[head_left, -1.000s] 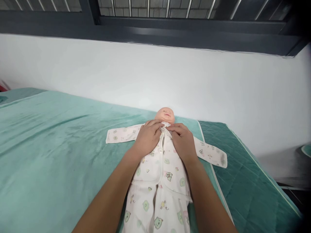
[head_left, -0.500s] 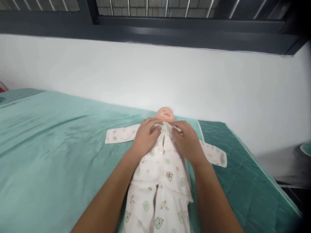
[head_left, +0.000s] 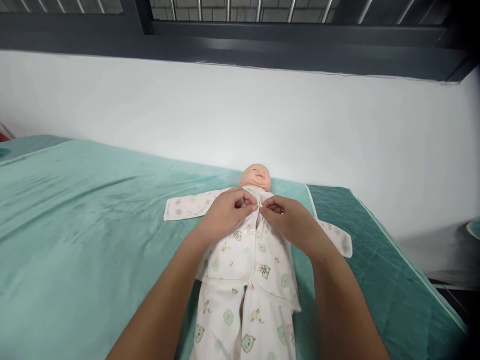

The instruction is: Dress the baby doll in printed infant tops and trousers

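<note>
A baby doll [head_left: 256, 175] lies on its back, head toward the wall, dressed in a white printed top [head_left: 232, 260] and matching trousers [head_left: 221, 320]. On the upper chest my left hand [head_left: 234, 210] pinches the top's front edge between thumb and fingers. Opposite it, my right hand [head_left: 283, 215] pinches the other edge, its fingertips almost meeting the left ones. A button [head_left: 252, 231] shows just below the hands. Both sleeves stretch out flat to the sides. Whatever lies between my fingertips is mostly hidden.
A light green sheet [head_left: 82, 240] covers the surface, with a darker quilted cover [head_left: 375, 260] at the right. Behind the doll's head rises a white wall [head_left: 225, 110]. Above it runs a dark window frame [head_left: 262, 47] with metal bars.
Both hands have moved down from the collar to the upper chest and drawn together. Their fingers have closed into pinches on the front edges of the top.
</note>
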`<action>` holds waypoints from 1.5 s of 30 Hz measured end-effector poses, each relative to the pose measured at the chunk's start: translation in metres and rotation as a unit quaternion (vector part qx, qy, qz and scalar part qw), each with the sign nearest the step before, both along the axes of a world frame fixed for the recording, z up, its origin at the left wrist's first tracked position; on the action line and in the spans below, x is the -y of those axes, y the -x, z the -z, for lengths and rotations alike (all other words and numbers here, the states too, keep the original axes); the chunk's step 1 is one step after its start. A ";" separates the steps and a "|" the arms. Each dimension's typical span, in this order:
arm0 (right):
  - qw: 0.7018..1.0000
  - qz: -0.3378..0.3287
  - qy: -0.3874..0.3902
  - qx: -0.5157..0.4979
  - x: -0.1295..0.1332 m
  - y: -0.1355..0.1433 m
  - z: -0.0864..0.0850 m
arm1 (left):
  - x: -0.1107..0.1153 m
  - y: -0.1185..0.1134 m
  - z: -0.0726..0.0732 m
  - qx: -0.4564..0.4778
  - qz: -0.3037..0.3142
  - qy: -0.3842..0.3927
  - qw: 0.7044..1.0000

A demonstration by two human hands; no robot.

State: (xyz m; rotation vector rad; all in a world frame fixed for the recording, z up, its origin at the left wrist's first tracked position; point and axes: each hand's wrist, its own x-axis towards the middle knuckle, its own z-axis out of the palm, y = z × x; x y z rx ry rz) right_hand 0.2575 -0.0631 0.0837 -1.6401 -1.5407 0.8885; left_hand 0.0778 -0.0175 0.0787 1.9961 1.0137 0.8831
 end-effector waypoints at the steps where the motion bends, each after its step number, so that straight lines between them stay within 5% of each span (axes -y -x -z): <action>1: 1.000 -0.005 0.005 -0.021 -0.001 -0.002 0.000 | 0.002 -0.001 0.000 0.002 -0.002 0.005 1.000; 16: 0.972 -0.011 -0.022 -0.235 -0.010 -0.006 0.012 | 0.008 -0.012 0.000 0.078 -0.033 0.059 0.995; 37: 0.983 -0.047 -0.010 -0.177 -0.005 -0.006 0.008 | 0.006 -0.006 -0.002 0.083 0.025 0.073 0.993; 45: 0.997 -0.012 -0.032 -0.067 0.000 0.003 0.001 | 0.014 -0.011 -0.005 0.087 -0.011 0.165 0.982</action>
